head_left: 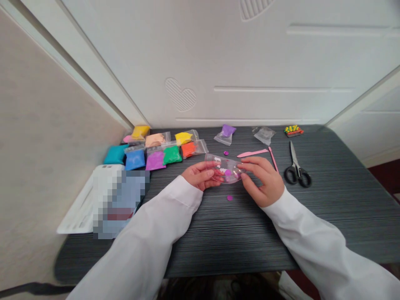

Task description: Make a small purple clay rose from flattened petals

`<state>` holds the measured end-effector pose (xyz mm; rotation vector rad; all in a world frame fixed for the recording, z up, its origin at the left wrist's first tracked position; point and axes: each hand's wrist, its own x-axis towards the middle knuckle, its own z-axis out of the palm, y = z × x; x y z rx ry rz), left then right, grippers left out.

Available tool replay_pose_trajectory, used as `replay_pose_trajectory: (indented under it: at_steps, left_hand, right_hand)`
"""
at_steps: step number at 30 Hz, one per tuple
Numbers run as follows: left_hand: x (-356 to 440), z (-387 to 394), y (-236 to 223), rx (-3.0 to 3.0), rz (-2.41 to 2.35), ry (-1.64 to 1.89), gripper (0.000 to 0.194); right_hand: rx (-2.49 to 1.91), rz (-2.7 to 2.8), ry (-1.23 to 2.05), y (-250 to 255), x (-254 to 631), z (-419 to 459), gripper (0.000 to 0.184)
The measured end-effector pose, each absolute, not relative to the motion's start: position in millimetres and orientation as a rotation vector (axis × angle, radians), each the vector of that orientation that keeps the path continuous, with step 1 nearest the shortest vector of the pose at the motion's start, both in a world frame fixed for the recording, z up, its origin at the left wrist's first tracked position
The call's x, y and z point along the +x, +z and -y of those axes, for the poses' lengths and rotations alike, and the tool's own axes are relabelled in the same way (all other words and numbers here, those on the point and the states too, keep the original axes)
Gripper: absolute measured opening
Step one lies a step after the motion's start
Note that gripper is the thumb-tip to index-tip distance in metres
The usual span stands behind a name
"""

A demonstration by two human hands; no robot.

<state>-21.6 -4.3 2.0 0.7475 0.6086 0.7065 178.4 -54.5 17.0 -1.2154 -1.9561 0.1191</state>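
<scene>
A clear plastic cup (233, 167) lies sideways between my hands, with white cloud-like shapes and a purple clay disc (228, 172) on it. My left hand (203, 175) is closed around the cup's left end, some fingers showing through the plastic. At the other end, the thumb and fingers of my right hand (262, 180) grip the cup near a purple patch. On the table just below it is a flat purple clay piece (229, 198). A small purple clay lump (226, 153) sits behind the cup.
Bags of coloured clay, including a green one (172, 155), fill the back left. A white tray (90, 196) and a blurred flat item (125, 204) lie left. Pink tools (253, 153), scissors (296, 171) and a clear bag (264, 135) are right. A wall (200, 62) bounds the table.
</scene>
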Motion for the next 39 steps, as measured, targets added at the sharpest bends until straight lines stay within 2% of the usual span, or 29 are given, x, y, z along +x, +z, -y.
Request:
replay_pose_trajectory:
  at_steps: [5, 10, 39]
  left_hand:
    - [-18, 6, -1, 0.755, -0.596, 0.749, 0.034]
    - [-15, 9, -1, 0.755, -0.551, 0.756, 0.034]
    - [-10, 12, -3, 0.788, -0.525, 0.789, 0.034]
  right_hand:
    - [-1.246, 1.989, -0.138, 11, 175, 54, 0.030]
    - [-1.295, 2.009, -0.236, 12, 170, 57, 0.032]
    - [-1.278, 1.950, -0.081, 8, 162, 57, 0.024]
